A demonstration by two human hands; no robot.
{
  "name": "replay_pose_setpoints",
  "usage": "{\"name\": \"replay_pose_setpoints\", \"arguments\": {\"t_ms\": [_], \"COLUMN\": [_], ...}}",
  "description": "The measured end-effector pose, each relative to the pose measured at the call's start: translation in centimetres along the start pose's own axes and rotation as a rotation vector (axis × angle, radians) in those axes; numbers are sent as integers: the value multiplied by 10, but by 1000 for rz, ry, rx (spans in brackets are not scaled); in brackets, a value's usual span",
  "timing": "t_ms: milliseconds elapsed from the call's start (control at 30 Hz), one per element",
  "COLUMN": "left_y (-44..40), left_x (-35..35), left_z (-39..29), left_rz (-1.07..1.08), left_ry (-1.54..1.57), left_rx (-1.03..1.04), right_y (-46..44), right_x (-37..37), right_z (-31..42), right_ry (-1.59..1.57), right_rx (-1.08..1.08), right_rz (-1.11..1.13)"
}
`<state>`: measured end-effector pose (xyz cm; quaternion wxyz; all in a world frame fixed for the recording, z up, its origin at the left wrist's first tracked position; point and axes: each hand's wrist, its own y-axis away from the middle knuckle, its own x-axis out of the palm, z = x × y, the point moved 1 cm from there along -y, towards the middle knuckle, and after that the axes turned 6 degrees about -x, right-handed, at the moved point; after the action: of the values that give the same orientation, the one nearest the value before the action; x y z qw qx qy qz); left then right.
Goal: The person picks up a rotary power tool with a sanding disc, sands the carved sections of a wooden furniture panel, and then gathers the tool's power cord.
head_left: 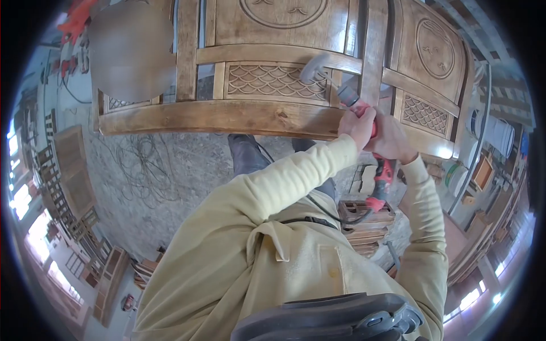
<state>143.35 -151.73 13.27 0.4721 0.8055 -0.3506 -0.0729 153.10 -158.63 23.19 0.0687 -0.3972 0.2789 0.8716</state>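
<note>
Both my hands grip a red and black corded grinder (385, 171). My left hand (358, 126) is wrapped round its front, just behind the dark collar (348, 95). Right beside it, my right hand (391, 138) closes on the body further back. At the tool's tip a pale, blurred round wheel (311, 69) lies over a panel carved with a scale pattern (256, 80); whether it touches the wood I cannot tell. That panel belongs to a brown wooden furniture piece (227, 116) with round carved medallions and a glossy surface. The grinder's black cord (347, 220) loops back toward my waist.
Tangled cables (145, 167) lie on the concrete floor to the left. Stacked wooden pieces (367, 219) stand below the tool. Boards and frames (74, 170) line the left side, and a white bucket (456, 177) stands at right. A blurred patch hides the upper left.
</note>
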Motion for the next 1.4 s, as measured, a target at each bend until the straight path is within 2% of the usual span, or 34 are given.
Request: {"name": "replay_pose_setpoints", "arguments": {"t_ms": [67,167,267,333,367,467,533,567,633,733,767,833,867,933,967,1000,1033,1067,1133,1167,1267,1333,1400], "left_y": [-3,4,32,20,16,40,46,47,55,64,53,43,47,59,64,69,74,81,85,97,68,62,50], "left_x": [-25,-65,-112,-147,-166,-231,-276,-295,-326,-336,-334,-305,-301,-293,-301,-313,-323,-327,-327,-312,-260,-218,-182], "left_z": [7,0,-39,-35,-33,-72,-76,-80,-80,-71,-62,-46,-43,-43,-41,-39,-37,-34,-34,-58,-39,-48,-49], "left_rz": [53,105,295,321,329,279,161,168,91,75,171,367,364,401,410,407,391,400,258,381,549,655,644], "left_ry": [-70,-498,-662,-778,-887,-933,-968,-978,-896,-796,-893,-772,-792,-1454,-1462,-1101,-736,-744,-789,-857,-875,-893,-960], "left_rx": [-32,68,123,126,120,87,103,112,35,131,85,113,104,710,711,411,121,121,109,85,185,98,121], "right_y": [0,12,15,6,-2,-30,-49,-58,-69,-64,-58,-43,-36,-26,-21,-18,-19,-18,-15,-7,9,17,19], "right_x": [24,75,108,143,163,169,182,196,207,219,212,208,212,203,200,203,208,212,208,210,204,203,161], "right_z": [17,37,90,114,126,195,226,235,258,268,270,257,259,272,274,276,278,282,282,278,248,211,211], "right_ry": [-172,-246,-286,-460,-503,-561,-643,-589,-592,-564,-552,-611,-679,-636,-568,-572,-579,-585,-587,-569,-515,-558,-631], "right_rx": [138,208,301,406,390,432,383,389,413,382,387,443,508,581,650,656,575,496,501,539,622,694,722], "right_rz": [21,-186,-327,-457,-518,-476,-470,-430,-338,-381,-427,-527,-615,-565,-513,-524,-426,-325,-316,-380,-529,-633,-616]}}
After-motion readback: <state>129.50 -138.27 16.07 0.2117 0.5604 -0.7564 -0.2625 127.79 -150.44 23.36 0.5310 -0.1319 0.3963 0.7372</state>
